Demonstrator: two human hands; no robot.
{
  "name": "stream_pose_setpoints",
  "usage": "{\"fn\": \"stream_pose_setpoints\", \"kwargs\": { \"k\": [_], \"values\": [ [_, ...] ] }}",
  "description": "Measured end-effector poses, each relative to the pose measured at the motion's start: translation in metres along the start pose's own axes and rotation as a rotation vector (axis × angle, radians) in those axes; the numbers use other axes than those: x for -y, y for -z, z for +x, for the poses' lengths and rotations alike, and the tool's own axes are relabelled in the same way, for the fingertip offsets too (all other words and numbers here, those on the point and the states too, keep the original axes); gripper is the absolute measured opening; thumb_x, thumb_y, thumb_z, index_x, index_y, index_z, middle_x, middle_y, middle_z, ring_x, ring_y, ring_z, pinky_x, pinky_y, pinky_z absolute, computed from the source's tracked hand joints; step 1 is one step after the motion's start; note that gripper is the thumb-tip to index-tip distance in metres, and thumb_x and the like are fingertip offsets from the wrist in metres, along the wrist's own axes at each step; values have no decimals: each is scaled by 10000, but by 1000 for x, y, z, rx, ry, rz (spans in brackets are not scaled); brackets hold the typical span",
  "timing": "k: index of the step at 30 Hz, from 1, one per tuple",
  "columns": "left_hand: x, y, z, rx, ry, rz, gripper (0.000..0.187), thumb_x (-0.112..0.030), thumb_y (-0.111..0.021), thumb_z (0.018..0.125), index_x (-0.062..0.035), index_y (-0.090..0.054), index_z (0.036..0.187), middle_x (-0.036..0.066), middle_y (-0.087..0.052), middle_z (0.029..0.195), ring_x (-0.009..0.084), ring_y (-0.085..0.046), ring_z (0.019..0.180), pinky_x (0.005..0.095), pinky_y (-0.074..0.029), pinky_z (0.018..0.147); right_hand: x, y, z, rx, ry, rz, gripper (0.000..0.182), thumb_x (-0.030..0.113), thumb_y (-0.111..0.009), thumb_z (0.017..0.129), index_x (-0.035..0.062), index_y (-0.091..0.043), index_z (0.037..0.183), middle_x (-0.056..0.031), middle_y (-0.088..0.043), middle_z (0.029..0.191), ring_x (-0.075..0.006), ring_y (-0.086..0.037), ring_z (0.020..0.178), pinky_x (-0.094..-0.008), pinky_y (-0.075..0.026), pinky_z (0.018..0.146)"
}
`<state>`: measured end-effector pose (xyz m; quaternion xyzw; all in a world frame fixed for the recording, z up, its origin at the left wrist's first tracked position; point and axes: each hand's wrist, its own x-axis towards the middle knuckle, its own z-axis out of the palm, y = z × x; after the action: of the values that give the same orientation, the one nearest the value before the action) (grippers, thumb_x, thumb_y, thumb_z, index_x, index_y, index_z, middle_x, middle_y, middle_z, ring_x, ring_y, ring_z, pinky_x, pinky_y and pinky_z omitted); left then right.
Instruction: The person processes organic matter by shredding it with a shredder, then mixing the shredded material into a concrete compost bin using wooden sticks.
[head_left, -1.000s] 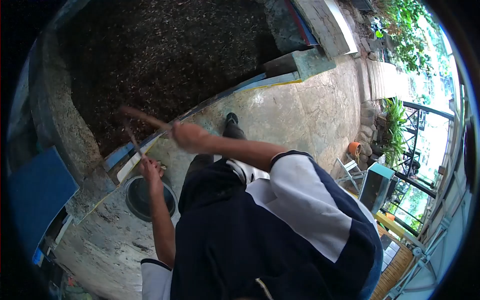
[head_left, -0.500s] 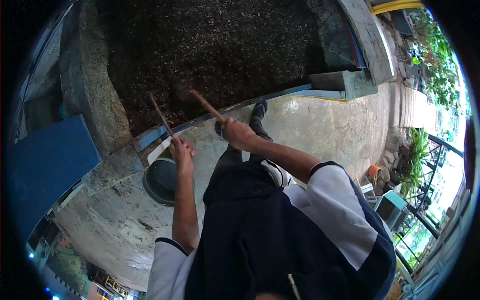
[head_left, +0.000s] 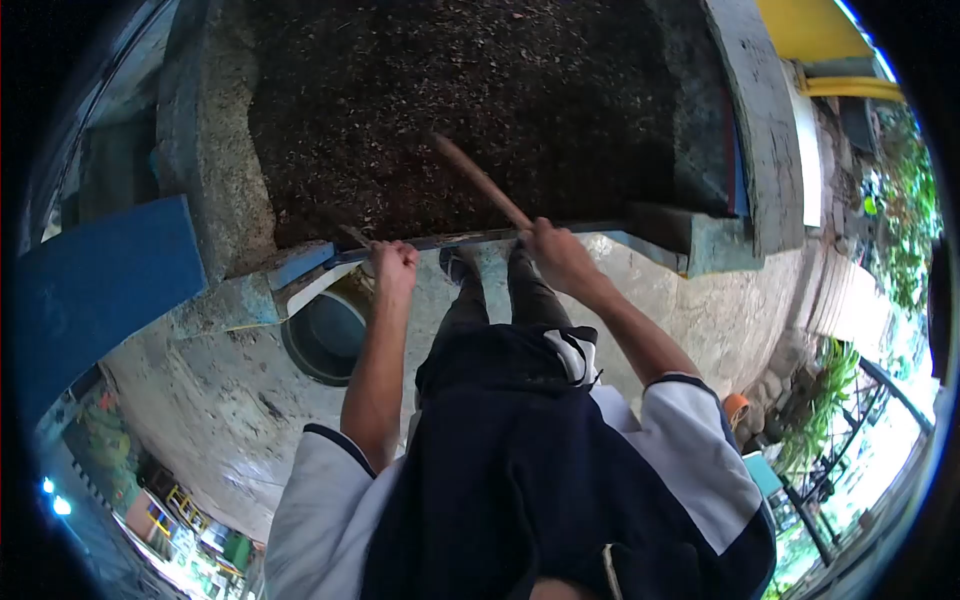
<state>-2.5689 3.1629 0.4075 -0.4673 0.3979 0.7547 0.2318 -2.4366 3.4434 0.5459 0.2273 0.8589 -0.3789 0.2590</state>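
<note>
My right hand [head_left: 562, 260] is wrapped round one end of a wooden stick [head_left: 482, 182]. The stick slants up and left over the dark, crumbly soil [head_left: 470, 80] in a walled bed. My left hand [head_left: 396, 264] is closed on a thinner stick [head_left: 354, 234], which points up and left over the soil near the bed's front edge. Its far part blends into the dark ground. Both hands are close to the low blue-painted front board [head_left: 302, 266].
A dark round bucket [head_left: 328, 338] stands on the concrete floor [head_left: 240, 400] below my left forearm. Concrete walls [head_left: 215, 150] flank the bed. A blue panel [head_left: 110, 285] juts in at left. My feet are against the bed's front. Plants and an orange pot [head_left: 735, 408] are at right.
My right hand has moved right and swung its stick away from the left one. My left hand has moved up and right, its stick lower and flatter. The camera view has shifted slightly.
</note>
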Motion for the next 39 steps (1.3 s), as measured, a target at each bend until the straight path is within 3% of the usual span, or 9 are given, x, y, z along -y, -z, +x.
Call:
{"fn": "stream_pose_setpoints", "kwargs": {
  "k": [7,11,15,22,29,30,31,32,39],
  "values": [
    [-35,-24,1,-77,-341,98,242,-317,-390,1083,-161,-346,904,10,-347,668,148,-336,521,316,-319,471,-83,31,-3,-139,-27,-7,400,330,-405,1078,-60,-490,1047,-295,-631,707,-507,-635,684,-584,-502,603],
    [-60,50,93,-81,-139,151,380,-309,-356,1063,-132,-349,726,9,-298,566,153,-267,444,302,-266,422,-72,13,14,-236,71,-1,384,325,-409,1082,-48,-461,1010,-303,-619,707,-516,-621,663,-575,-488,572],
    [25,3,50,-153,-27,457,557,-571,-319,1062,-142,-418,719,31,-405,530,161,-346,382,308,-238,342,-67,29,40,-433,23,195,314,285,-452,1067,-23,-448,1008,-318,-620,721,-526,-622,683,-584,-461,571],
    [21,-38,-83,310,12,885,404,-513,-465,1045,-182,-435,816,-16,-380,565,111,-414,435,305,-301,345,-122,66,103,-724,-383,443,338,279,-454,1050,-53,-497,1090,-340,-636,855,-529,-648,875,-552,-501,726],
    [-177,-98,87,154,-637,834,409,-473,-463,1056,-110,-485,870,-17,-426,592,112,-429,462,283,-369,395,-102,-7,266,-588,-355,-744,299,186,-598,909,-64,-737,994,-231,-725,950,-332,-733,789,-441,-579,606],
    [-199,-108,107,-5,-665,750,411,-465,-462,1058,-85,-508,908,-1,-445,616,118,-429,475,284,-366,402,-65,14,254,-689,-500,-83,298,213,-612,908,-43,-750,974,-235,-727,956,-337,-735,778,-420,-580,601],
    [-219,-117,124,-163,-689,663,418,-456,-461,1061,-60,-531,945,16,-463,640,125,-429,489,285,-364,410,-50,32,247,-355,-265,-513,347,185,-611,924,-99,-667,1117,-248,-718,1002,-363,-741,834,-425,-598,623],
    [-240,-120,144,-230,-637,650,443,-452,-460,1061,-21,-552,1020,44,-514,684,152,-475,516,306,-407,447,-76,0,276,-654,-343,-205,347,127,-512,934,-154,-528,1137,-304,-706,944,-401,-736,832,-485,-605,651],
    [-166,-139,260,-347,-795,1598,519,-388,-407,1059,68,-654,1082,272,-703,1015,440,-673,1012,506,-553,830,10,13,169,-508,-394,169,279,112,-592,945,-54,-490,1145,-295,-685,1061,-411,-713,987,-474,-610,774]
  ]
}}
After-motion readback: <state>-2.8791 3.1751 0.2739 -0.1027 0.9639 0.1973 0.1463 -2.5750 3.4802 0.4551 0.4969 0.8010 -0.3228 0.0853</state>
